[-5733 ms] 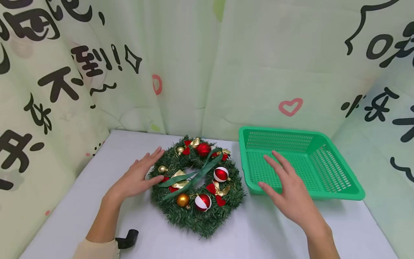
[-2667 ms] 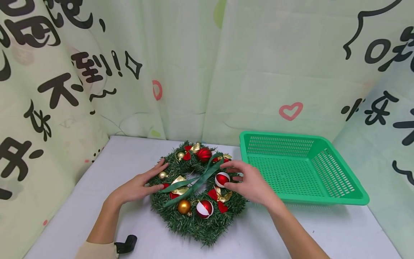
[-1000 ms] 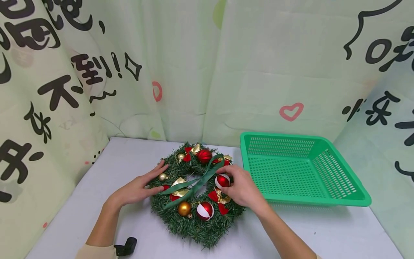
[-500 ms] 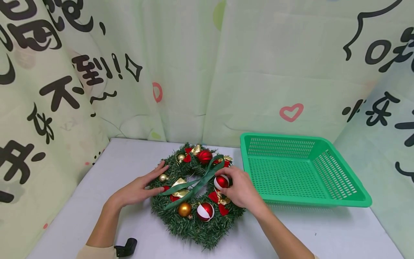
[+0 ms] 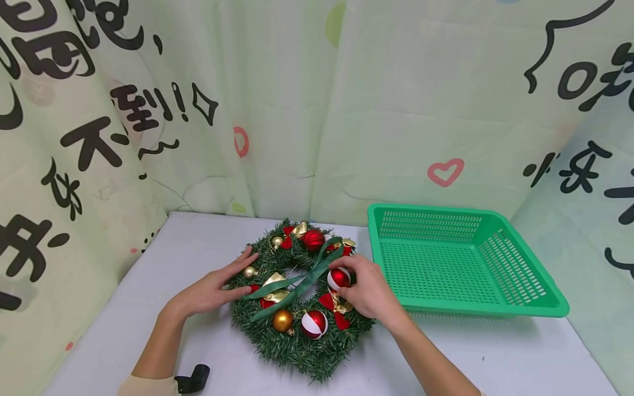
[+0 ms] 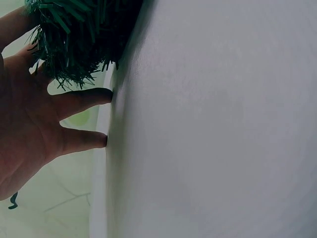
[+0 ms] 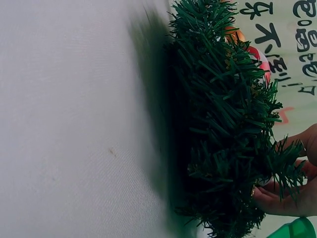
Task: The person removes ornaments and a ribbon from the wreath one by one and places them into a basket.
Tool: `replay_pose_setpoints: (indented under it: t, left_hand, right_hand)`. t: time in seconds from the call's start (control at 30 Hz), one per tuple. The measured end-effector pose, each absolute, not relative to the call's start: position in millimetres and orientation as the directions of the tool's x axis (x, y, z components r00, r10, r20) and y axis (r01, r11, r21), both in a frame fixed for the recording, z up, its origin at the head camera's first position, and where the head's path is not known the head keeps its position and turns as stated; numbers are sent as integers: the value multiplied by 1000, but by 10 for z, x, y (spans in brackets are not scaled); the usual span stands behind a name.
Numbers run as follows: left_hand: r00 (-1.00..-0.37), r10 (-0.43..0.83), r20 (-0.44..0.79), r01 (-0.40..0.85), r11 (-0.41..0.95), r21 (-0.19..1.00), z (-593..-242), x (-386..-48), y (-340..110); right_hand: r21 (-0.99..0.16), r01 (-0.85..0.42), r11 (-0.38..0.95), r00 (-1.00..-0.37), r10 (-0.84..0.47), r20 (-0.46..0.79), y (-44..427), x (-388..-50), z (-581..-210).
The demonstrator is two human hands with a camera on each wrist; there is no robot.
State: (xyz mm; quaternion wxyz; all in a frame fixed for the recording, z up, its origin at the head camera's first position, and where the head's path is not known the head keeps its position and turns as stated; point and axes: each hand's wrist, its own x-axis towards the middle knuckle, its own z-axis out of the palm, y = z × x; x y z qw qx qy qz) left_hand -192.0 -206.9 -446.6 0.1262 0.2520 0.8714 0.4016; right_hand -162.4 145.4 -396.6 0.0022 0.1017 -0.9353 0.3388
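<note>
My right hand pinching a round red-and-white bauble on a bristly ring-shaped wreath, my left hand spread against its left side, white table beneath, perforated plastic basket right.

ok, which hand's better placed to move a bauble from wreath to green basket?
Right hand, probably: its grip is around the farther red-and-white bauble, and the green basket sits on that side. The left hand rests on the left of the wreath.
</note>
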Motion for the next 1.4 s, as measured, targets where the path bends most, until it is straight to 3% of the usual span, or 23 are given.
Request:
replay_pose_setpoints:
  t: [0.63,1.03,1.4]
  left_hand:
    - [-842,540,-13,341,550,762,-4485,-1938,-2071]
    - [-846,533,-17,333,553,764,-4484,-1931,-2071]
    - [-845,534,-25,329,556,763,-4508,-1945,-2084]
  right_hand:
    - [-665,-200,720,-979,-173,107,1475,-1605,-3927]
    - [-767,-164,620,-985,-148,91,1563,-1628,-3876]
    - [-784,-156,601,-987,-123,102,1659,-1588,-3775]
